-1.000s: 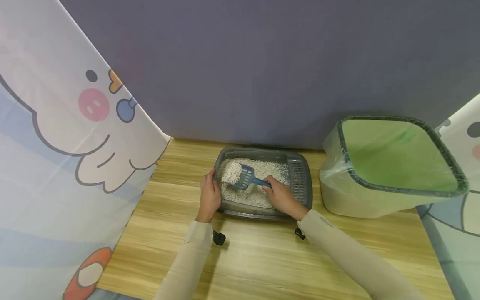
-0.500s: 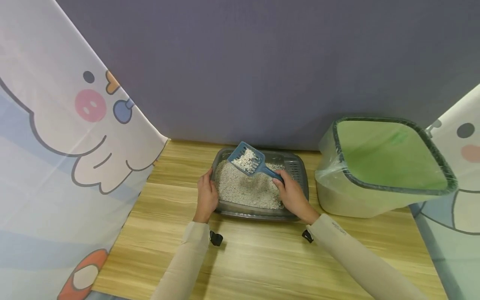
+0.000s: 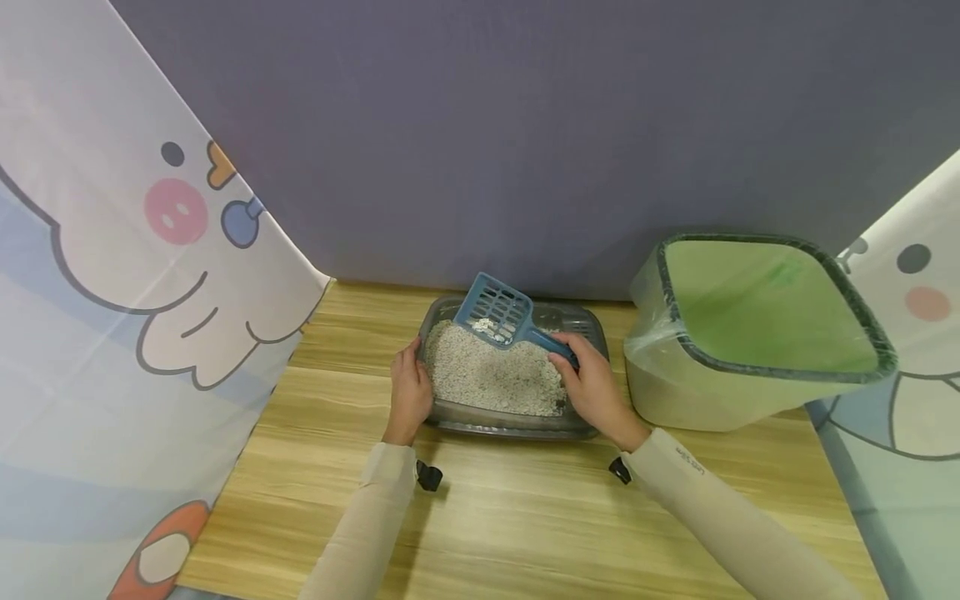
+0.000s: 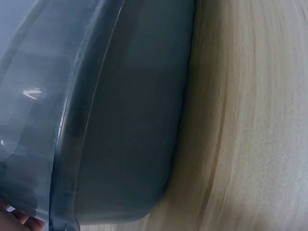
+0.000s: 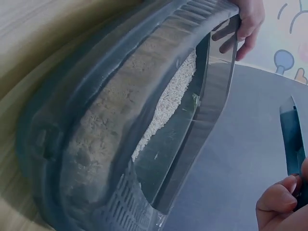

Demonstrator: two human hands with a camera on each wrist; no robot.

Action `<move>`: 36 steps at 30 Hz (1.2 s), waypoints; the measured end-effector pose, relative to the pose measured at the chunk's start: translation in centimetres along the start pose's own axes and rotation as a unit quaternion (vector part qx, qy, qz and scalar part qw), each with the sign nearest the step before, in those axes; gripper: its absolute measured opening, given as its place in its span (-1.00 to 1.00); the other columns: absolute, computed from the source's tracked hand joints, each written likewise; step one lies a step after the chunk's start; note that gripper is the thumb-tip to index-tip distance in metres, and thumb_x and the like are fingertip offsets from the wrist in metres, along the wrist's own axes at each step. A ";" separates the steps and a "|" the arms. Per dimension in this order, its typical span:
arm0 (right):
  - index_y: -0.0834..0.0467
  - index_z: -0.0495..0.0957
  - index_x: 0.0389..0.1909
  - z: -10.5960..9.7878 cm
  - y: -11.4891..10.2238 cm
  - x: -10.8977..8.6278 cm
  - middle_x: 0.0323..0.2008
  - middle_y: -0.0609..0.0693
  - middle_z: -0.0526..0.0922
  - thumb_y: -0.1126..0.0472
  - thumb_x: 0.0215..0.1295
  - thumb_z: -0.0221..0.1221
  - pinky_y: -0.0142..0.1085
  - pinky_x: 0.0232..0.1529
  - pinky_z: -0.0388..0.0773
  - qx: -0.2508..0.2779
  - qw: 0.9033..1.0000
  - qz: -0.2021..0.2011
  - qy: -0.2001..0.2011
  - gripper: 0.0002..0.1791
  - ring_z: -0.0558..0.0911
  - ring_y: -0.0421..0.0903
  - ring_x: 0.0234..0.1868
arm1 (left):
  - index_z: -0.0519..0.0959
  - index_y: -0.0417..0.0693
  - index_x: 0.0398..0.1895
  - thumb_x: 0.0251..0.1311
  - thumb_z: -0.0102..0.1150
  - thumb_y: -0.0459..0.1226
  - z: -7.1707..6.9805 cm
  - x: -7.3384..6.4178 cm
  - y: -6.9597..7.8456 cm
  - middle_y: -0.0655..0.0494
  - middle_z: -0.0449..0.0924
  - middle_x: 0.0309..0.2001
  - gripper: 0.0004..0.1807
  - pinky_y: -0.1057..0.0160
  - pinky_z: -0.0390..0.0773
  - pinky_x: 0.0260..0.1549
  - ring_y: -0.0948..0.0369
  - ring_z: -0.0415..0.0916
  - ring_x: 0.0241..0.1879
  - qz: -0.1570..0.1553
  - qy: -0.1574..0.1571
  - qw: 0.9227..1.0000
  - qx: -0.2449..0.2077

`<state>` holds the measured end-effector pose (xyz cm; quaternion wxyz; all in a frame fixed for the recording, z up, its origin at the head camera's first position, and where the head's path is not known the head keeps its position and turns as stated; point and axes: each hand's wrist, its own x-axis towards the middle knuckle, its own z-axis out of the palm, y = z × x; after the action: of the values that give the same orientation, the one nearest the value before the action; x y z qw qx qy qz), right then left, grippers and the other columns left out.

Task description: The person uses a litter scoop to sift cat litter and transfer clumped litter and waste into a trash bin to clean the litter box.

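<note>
My right hand [image 3: 596,387] grips the handle of a blue slotted litter scoop [image 3: 497,312], held above a grey litter box [image 3: 510,427]. A small heap of pale grains lies on the scoop's lower part. Pale cat litter [image 3: 480,377] covers most of the box floor. At the box's left rim, my left hand [image 3: 410,392] holds the edge. The right wrist view has the left hand [image 5: 250,21] at the far rim and the scoop [image 5: 291,137] edge-on. The box's outer wall [image 4: 130,106] fills much of the left wrist view, with only fingertips showing at its corner.
A bin [image 3: 697,400] with a pale green liner and dark rim stands right of the litter box. Both stand on a wood-grain table [image 3: 510,517]. A grey-purple panel [image 3: 480,150] rises behind, and a cartoon-print sheet [image 3: 97,350] hangs at left.
The right hand has lifted the scoop off the litter, slightly rightward. Most of the litter heaped on it has dropped through the slots. The left hand keeps hold of the box rim.
</note>
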<state>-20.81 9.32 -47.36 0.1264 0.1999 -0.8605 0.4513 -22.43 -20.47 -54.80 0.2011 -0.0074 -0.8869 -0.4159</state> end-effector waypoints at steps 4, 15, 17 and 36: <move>0.15 0.45 0.12 0.0 0.1 -0.1 -0.38 -0.06 0.43 0.10 0.44 -0.01 -0.26 -0.54 0.34 -0.002 1.000 0.010 -0.009 -0.66 0.35 -0.16 -0.58 | 0.25 -0.29 0.32 0.37 -0.28 -0.48 0.0 0.1 -0.1 -0.33 0.32 0.05 -0.55 -0.10 0.25 0.05 -0.19 0.20 0.11 0.001 -0.001 1.000 -0.001; 0.20 0.48 0.11 -0.9 -1.0 -0.3 -0.37 -0.05 0.46 0.08 0.45 -0.02 -0.26 -0.50 0.36 -0.011 1.000 0.001 -0.019 -0.64 0.36 -0.18 -0.58 | 0.26 -0.30 0.31 0.36 -0.27 -0.49 -0.1 -0.1 0.2 -0.33 0.33 0.03 -0.55 -0.10 0.26 0.05 -0.19 0.21 0.12 0.000 0.001 1.000 -0.001; 0.18 0.48 0.11 -1.4 -1.6 -0.4 -0.32 -0.07 0.46 0.09 0.43 0.01 -0.30 -0.54 0.36 -0.008 1.000 -0.003 -0.014 -0.64 0.36 -0.20 -0.58 | 0.27 -0.31 0.30 0.35 -0.26 -0.51 -0.1 -0.1 0.2 -0.33 0.33 0.04 -0.55 -0.11 0.26 0.05 -0.19 0.21 0.11 0.001 0.002 1.000 -0.001; 0.20 0.57 0.07 -13.1 -6.8 -0.7 -0.44 -0.04 0.49 0.32 0.31 0.16 -0.45 -0.62 0.17 -0.109 0.979 -0.075 0.157 -0.68 0.26 -0.24 -0.64 | 0.26 -0.31 0.30 0.38 -0.29 -0.47 -0.1 -0.3 0.0 -0.34 0.29 0.11 -0.56 -0.11 0.21 0.11 -0.18 0.16 0.17 0.000 -0.001 1.000 -0.025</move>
<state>-16.59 16.88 -35.39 0.3142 0.1753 -0.8564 0.3702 -22.14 -20.55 -54.86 0.2001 -0.0132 -0.8762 -0.4383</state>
